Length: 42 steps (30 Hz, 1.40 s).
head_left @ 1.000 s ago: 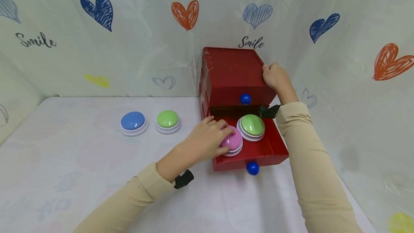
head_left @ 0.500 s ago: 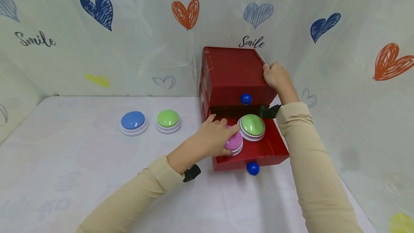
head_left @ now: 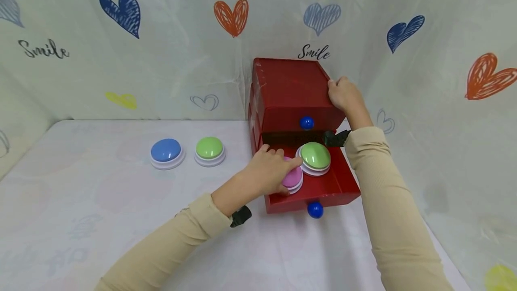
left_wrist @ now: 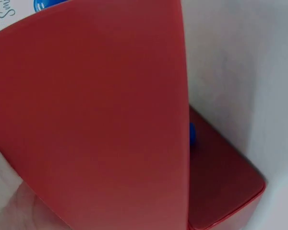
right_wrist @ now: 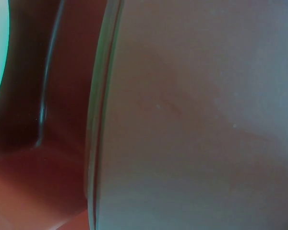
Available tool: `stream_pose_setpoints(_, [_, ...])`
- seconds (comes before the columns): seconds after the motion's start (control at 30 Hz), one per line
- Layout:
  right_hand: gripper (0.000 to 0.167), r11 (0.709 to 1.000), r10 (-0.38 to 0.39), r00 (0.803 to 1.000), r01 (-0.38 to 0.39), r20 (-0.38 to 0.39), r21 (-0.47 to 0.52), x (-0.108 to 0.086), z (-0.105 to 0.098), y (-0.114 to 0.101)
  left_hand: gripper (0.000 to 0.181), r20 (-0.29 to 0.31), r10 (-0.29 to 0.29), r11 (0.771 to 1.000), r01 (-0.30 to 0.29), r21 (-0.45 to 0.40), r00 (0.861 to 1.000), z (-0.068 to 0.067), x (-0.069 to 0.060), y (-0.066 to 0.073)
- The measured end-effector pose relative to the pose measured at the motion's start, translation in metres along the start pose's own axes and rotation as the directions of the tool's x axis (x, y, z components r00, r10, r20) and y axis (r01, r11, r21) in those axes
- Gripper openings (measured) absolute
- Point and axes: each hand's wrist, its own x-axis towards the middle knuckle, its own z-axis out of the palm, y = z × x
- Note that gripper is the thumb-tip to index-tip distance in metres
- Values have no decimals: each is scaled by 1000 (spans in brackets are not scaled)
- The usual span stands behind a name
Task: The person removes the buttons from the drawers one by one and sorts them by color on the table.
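In the head view my left hand (head_left: 269,172) reaches over the left wall of the pulled-out lower drawer (head_left: 323,187). Its thumb and fingers are around a pink push button (head_left: 294,178) with a white base, partly hidden by the hand. To the right of it in the drawer sits a green push button (head_left: 316,155). My right hand (head_left: 346,98) grips the upper right edge of the red drawer box (head_left: 291,84). A red drawer wall (left_wrist: 101,115) fills most of the left wrist view, with part of the left hand (left_wrist: 29,213) at the lower left.
A blue push button (head_left: 166,151) and another green push button (head_left: 209,148) stand on the white cloth left of the box. Blue knobs mark the upper drawer (head_left: 278,119), pushed in, and the lower one. A cloth wall with printed hearts rises behind and at the right.
My left hand has shifted slightly right over the pink button, and its forefinger now stretches past the dome toward the green one. The right hand and drawers stay put.
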Motion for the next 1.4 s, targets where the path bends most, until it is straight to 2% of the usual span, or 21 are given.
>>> stream_pose_setpoints(0.57, [55,1000,5,1000,-5,-2,4,1,3,-1,73,-3,9,1000,-9,-23,1000,0,-3,-5])
stream_pose_setpoints(0.83, [56,1000,6,1000,-6,4,6,-1,2,-2,67,-69,27,999,-29,-22,997,2,-5,-8])
stream_pose_setpoints(1.0, [56,1000,10,1000,-10,6,12,-1,1,-3,65,-135,48,996,-57,-68,990,2,-8,-8])
stream_pose_setpoints(1.13, [56,1000,12,1000,-12,8,12,-1,0,-3,64,-223,51,990,-79,-120,973,-1,-13,-9])
stream_pose_setpoints(1.23, [56,1000,9,1000,-9,7,12,-1,0,-3,62,-312,32,982,-88,-168,950,-6,-19,-10])
stream_pose_setpoints(1.4, [55,1000,9,1000,-9,6,16,-1,-1,-2,59,-434,-14,966,-100,-237,901,-12,-30,-15])
